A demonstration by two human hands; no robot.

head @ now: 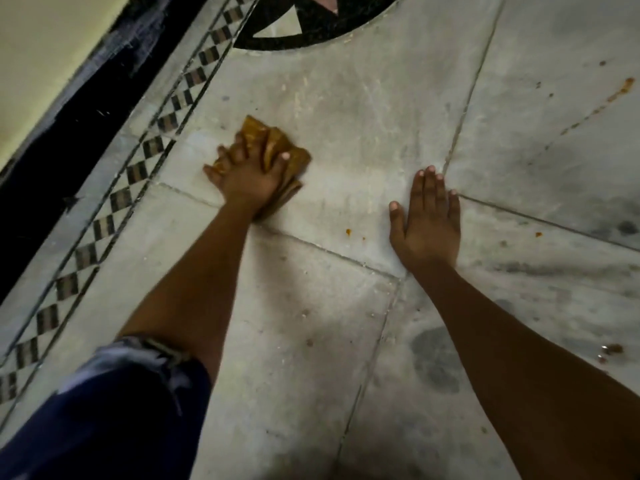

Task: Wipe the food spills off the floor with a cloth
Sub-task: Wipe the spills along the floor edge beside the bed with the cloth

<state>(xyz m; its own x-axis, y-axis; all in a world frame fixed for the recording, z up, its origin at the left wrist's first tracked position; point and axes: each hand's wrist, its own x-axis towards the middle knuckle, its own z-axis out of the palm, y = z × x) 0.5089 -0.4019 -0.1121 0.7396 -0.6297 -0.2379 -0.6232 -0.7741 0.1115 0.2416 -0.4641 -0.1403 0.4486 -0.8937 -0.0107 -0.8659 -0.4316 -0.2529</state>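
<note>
My left hand (247,174) presses a crumpled yellow-brown cloth (277,147) flat against the pale marble floor (346,116), fingers spread over it. My right hand (427,220) lies open and flat on the floor to the right, palm down, holding nothing. Small orange food spots (348,232) lie between the two hands. An orange smear (623,88) streaks the tile at the far right, and more crumbs (611,349) sit by my right forearm.
A checkered black-and-white inlay border (138,168) runs diagonally along the left, with a dark skirting and wall (52,81) beyond it. A black circular floor inlay (311,29) lies at the top. My blue-clad knee (104,410) fills the lower left.
</note>
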